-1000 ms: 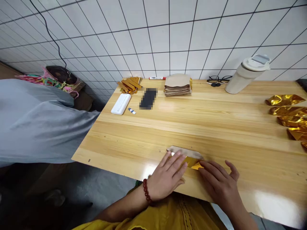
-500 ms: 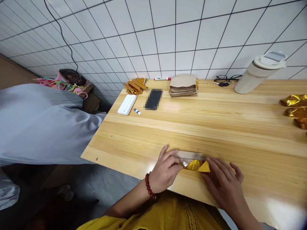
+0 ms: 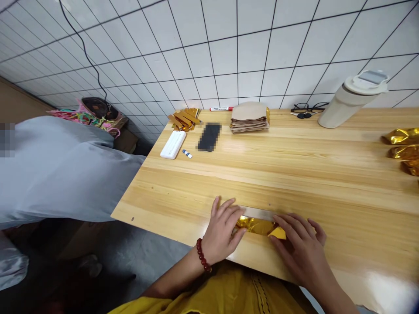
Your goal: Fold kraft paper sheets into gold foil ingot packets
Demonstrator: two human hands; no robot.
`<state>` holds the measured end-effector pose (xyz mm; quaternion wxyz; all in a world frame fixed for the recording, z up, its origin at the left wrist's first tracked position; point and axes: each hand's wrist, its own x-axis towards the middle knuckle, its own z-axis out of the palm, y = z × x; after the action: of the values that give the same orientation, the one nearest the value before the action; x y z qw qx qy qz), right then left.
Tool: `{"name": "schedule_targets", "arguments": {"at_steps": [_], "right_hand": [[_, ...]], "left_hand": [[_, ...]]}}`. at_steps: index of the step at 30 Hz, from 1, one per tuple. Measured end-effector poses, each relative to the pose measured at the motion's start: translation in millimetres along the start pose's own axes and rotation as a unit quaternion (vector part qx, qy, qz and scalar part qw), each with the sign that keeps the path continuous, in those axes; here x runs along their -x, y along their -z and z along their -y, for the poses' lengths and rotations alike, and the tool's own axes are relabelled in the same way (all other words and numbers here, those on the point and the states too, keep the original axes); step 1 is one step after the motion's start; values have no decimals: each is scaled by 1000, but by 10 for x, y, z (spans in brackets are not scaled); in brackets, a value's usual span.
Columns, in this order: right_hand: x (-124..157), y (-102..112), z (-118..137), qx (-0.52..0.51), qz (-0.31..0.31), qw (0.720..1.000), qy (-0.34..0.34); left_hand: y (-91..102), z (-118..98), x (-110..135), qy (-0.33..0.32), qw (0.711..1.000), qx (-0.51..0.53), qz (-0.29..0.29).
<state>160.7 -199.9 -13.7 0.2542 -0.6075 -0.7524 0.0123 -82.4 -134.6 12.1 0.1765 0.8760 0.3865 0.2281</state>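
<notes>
Since a moment ago the left hand has flattened beside the right hand; both press, fingers spread, on the gold paper, creasing its fold

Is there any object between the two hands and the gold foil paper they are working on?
Nothing visible stands between them. The left hand and the right hand both rest directly on the gold foil paper, one at each end, near the front edge of the wooden table.
</notes>
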Motion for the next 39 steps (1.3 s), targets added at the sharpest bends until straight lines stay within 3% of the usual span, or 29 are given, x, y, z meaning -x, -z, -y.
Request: {"name": "schedule_targets", "arguments": {"at_steps": [6,10,13,18,23,27,32,39], "right_hand": [[-7,-63,-40,-6,-6,1000,-23],[-16,33,1,-58,-69,996,6],[19,93,16,-100,-89,991,29],[109,77,16,-93,-31,993,61],[95,76,55,-76,10,996,51],[85,141,34,-76,40,992,93],[110,178,1,-41,16,994,100],[107,89,56,1,41,994,106]], "left_hand": [[-47,6,16,12,1000,19,2],[-59,-1,47,-28,998,27,-52],[-33,7,63,-51,997,17,-60],[37,10,94,-49,998,0,-44],[64,20,127,-84,996,-13,-39],[61,62,144,-102,995,-12,-3],[89,85,154,-124,990,-25,55],[160,172,175,-144,985,-42,83]]}}
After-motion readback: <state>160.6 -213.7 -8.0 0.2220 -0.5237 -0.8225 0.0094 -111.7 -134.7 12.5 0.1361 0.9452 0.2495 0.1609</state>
